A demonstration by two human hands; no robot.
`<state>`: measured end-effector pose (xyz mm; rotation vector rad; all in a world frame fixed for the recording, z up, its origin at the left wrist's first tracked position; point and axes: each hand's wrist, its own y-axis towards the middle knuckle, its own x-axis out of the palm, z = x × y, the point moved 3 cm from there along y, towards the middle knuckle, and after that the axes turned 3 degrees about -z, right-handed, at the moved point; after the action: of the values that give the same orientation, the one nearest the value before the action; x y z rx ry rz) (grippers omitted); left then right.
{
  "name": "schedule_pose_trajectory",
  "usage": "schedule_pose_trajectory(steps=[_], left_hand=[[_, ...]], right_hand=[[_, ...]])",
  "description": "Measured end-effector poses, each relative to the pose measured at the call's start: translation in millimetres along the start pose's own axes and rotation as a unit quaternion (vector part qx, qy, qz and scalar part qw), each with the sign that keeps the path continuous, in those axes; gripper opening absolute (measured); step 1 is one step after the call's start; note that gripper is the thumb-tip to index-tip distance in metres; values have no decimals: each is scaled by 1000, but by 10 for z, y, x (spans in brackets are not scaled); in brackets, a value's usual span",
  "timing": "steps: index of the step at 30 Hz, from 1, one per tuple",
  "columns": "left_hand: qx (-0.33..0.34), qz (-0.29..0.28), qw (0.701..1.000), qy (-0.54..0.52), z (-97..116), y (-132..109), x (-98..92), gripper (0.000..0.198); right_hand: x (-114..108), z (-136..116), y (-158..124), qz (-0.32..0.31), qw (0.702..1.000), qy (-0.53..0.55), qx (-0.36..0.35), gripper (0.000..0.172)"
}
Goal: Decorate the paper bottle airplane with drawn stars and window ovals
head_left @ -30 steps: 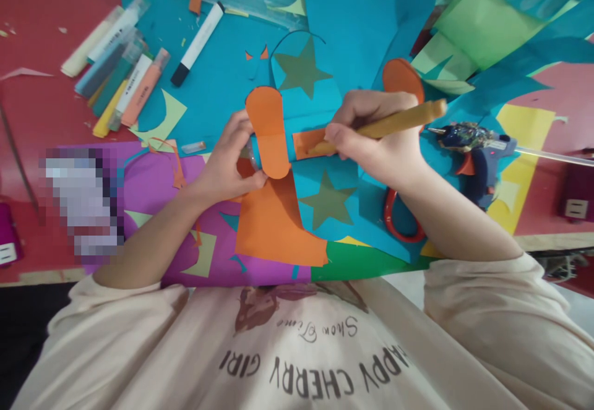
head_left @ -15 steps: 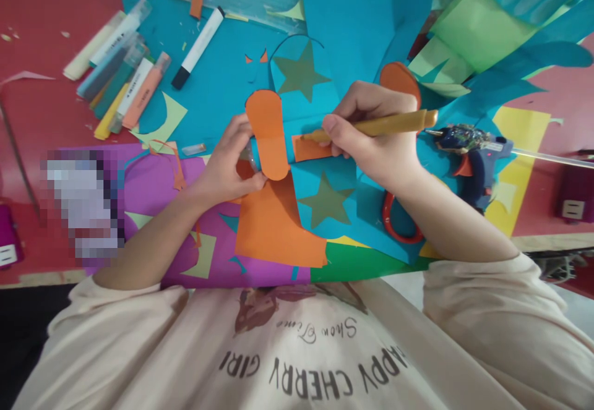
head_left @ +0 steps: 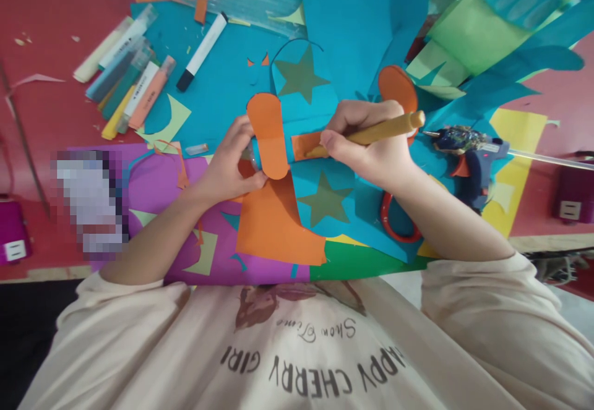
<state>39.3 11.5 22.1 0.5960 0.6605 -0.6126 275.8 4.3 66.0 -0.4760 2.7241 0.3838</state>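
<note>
My left hand (head_left: 236,161) is closed around a craft piece, a blue paper-wrapped body with a clear end, part of it hidden by the fingers. Across its front lies an orange paper strip (head_left: 268,138) with rounded ends. To the right, an orange paper rectangle (head_left: 304,145) sits against the blue. My right hand (head_left: 369,141) grips a mustard-yellow marker (head_left: 380,132), its tip down at that rectangle's lower edge. Below my left hand spreads a larger orange paper sheet (head_left: 273,227). Two olive stars (head_left: 302,76) show on the blue paper (head_left: 343,26).
Several markers (head_left: 132,79) lie at upper left, near a black-capped marker (head_left: 203,51). A glue gun (head_left: 477,162) with a clear glue stick and red-handled scissors (head_left: 394,224) are at right. A pixelated object (head_left: 90,203) lies on the left. Paper scraps cover the purple sheet (head_left: 158,178).
The marker tip has moved down across the orange rectangle, and my right hand has shifted slightly left and down. My left hand keeps its hold on the craft piece.
</note>
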Motion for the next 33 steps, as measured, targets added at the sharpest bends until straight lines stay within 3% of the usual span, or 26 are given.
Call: schedule_pose_trajectory(steps=[4, 9, 11, 14, 17, 22, 25, 28, 33], left_hand=[[8, 1, 1000, 21, 37, 12, 1, 50], [31, 68, 997, 32, 9, 37, -58, 50], [20, 97, 995, 27, -85, 35, -97, 52], [31, 82, 996, -7, -228, 42, -128, 63], [1, 72, 996, -45, -305, 57, -184, 66], [-47, 33, 992, -112, -292, -15, -472, 79], [-150, 0, 987, -65, -398, -172, -673, 61], [-230, -3, 972, 47, -548, -355, -747, 47], [-190, 45, 971, 136, -564, -482, -691, 30]], right_hand=[[26, -13, 23, 19, 999, 40, 14, 35], [10, -77, 40, 172, 970, 173, -1, 40], [-18, -116, 39, 192, 961, 196, -23, 33], [-72, -157, 39, 162, 969, 185, 4, 21], [-136, -196, 12, 171, 971, 167, 2, 17], [-40, -199, -122, 130, 980, 150, 5, 27], [73, -144, -237, 104, 985, 133, 36, 31], [161, -79, -307, 69, 983, 166, 48, 32], [201, -37, -327, 10, 975, 220, 31, 35]])
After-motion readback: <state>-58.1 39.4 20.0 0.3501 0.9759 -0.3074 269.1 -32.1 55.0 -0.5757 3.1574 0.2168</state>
